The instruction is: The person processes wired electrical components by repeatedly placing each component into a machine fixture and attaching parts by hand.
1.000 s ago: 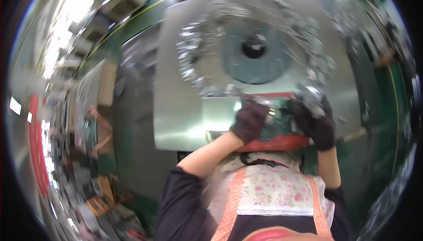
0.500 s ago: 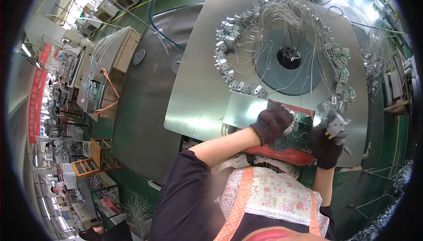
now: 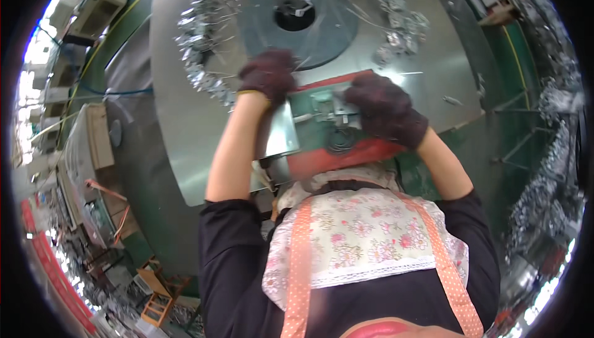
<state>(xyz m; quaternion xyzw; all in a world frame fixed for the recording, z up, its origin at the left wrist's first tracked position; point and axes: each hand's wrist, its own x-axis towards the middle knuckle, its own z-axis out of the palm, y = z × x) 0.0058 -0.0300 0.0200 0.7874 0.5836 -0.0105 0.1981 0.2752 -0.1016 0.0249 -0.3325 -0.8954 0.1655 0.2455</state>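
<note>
Can read no word, number, brand or sign anywhere in view. On the red banner (image 3: 60, 270) at the lower left, bent along the fisheye rim, too small and blurred to make out any lettering. On the pale boxy machines (image 3: 98, 5) at the upper left, likewise too indistinct to pick out a label. On the floral apron (image 3: 371, 239), printed with pink blossoms, nothing legible.

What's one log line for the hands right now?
left hand: by grey disc; right hand: at small metal fixture; grasps: unclear; metal connectors: both sides of disc
</note>
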